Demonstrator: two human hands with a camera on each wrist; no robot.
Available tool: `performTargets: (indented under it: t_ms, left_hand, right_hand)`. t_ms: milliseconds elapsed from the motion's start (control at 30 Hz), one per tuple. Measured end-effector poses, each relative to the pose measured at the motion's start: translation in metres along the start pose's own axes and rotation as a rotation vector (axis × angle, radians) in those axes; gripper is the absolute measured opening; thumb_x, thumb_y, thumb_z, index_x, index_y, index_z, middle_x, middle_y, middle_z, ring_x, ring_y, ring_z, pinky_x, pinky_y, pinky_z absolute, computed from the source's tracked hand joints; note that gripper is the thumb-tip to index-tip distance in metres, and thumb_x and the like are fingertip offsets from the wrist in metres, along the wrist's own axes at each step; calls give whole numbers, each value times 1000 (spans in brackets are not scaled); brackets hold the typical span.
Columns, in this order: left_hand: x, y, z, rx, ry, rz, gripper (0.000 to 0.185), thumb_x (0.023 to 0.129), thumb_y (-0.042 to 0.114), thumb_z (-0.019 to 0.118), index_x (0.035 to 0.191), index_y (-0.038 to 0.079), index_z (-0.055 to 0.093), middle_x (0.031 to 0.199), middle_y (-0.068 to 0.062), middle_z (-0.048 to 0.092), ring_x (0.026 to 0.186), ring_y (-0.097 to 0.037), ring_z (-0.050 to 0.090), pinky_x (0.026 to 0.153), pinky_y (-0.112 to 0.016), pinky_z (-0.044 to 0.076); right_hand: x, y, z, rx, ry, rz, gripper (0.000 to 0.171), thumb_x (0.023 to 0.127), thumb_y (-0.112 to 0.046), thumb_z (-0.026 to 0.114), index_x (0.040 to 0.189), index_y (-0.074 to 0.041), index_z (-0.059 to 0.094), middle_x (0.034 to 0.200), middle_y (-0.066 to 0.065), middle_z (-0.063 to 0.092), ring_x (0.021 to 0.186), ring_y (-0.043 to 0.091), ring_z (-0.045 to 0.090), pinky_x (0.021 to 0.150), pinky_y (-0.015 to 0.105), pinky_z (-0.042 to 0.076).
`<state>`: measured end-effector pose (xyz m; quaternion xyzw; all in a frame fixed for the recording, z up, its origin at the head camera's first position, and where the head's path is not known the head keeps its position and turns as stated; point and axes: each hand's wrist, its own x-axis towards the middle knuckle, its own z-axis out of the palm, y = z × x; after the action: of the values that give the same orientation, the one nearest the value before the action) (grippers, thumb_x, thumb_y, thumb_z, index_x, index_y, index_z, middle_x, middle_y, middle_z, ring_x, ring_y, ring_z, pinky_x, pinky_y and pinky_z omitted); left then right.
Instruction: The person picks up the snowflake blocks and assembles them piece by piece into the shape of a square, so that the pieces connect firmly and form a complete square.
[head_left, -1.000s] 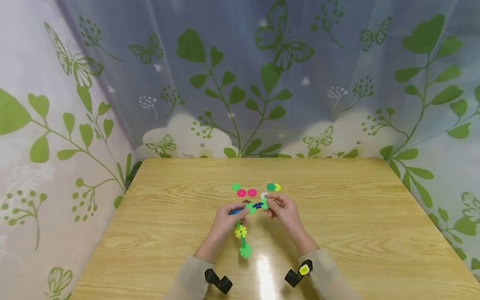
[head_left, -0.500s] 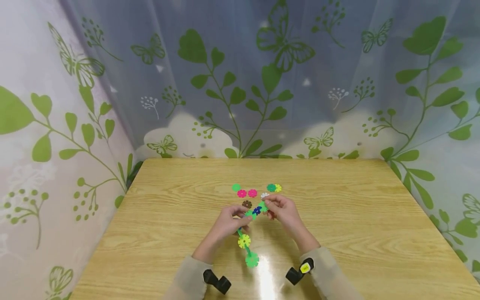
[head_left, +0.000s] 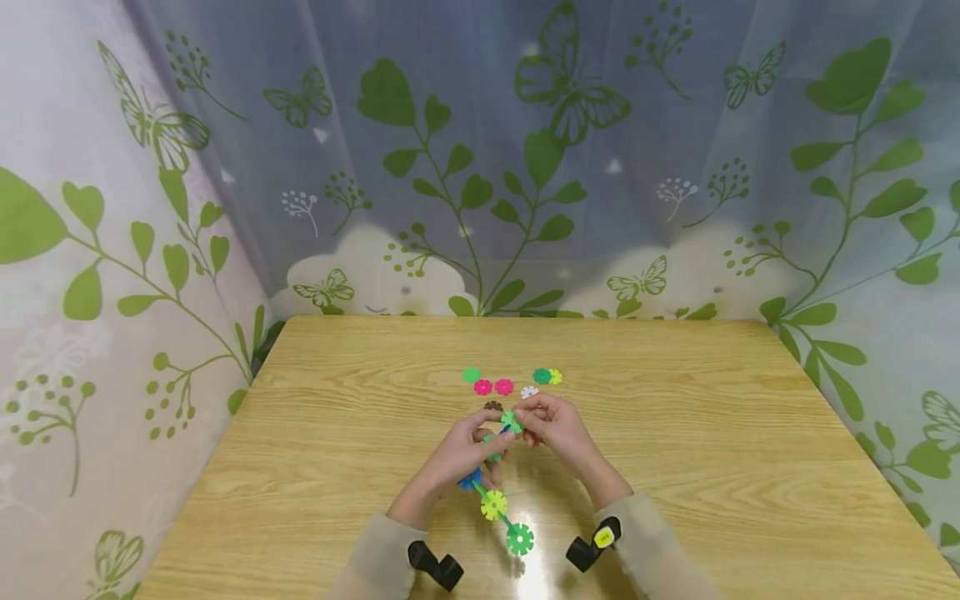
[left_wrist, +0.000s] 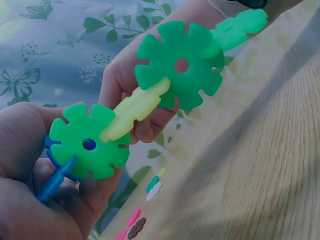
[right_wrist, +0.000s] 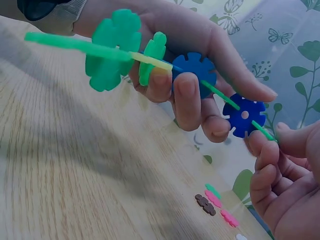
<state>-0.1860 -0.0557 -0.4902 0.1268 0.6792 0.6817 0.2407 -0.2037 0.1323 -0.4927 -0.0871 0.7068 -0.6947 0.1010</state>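
A chain of slotted snowflake discs runs between the hands. The left hand (head_left: pixel 465 457) holds it around the middle, with a blue disc (right_wrist: pixel 194 75) against its curled fingers in the right wrist view. From there the chain extends past a yellow disc (head_left: pixel 493 505) to a green end disc (head_left: pixel 520 539), raised over the table. At its other end, the right hand (head_left: pixel 557 427) pinches a light green disc (head_left: pixel 512 422) between thumb and fingers. A dark blue disc (right_wrist: pixel 243 116) sits between the two hands, slotted to that light green one. Left fingers partly cover the chain.
Loose discs lie on the wooden table (head_left: pixel 675 433) beyond the hands: two pink (head_left: pixel 504 387), a light green (head_left: pixel 472 375), a brown (head_left: pixel 492 406), a white (head_left: pixel 529 392), and a dark green (head_left: pixel 542 377) beside a yellow (head_left: pixel 555 377). A patterned curtain (head_left: pixel 480 167) hangs behind.
The chain's free end has swung right and nearer to the person. Both hands have drawn closer together, the right one shifting left with the light green disc. The loose discs stay put.
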Motion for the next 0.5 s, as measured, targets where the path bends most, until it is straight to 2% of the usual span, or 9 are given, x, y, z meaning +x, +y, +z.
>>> performTargets:
  t_ms: [167,267,367,500]
  left_hand:
    - [-2,1,-1,-1,-39,11,57,91,36,59,142,22,36,92,-30,57,50,-19,60,45,-34,56]
    - [-4,2,-2,-16,-54,12,56,92,36,58,142,25,35,92,-31,56,51,-19,60,46,-35,56]
    - [-4,1,-2,-44,-49,6,56,92,35,58,142,26,35,92,-30,56,51,-18,60,46,-34,56]
    - [-4,-1,-4,-97,-19,11,53,92,34,58,140,27,37,87,-23,58,51,-18,60,48,-33,56]
  right_hand:
    - [0,0,2,9,-17,-7,21,91,-14,62,98,5,56,65,2,61,54,11,51,51,23,44]
    - [1,0,2,10,-23,-5,21,90,-15,63,97,3,56,66,3,61,55,11,51,52,23,45]
    - [2,1,1,-10,-17,-6,22,90,-16,63,97,4,56,71,8,62,55,11,52,53,25,46]
    - [4,2,-2,-61,19,12,27,92,-19,61,97,7,57,74,13,63,55,13,51,53,26,47]
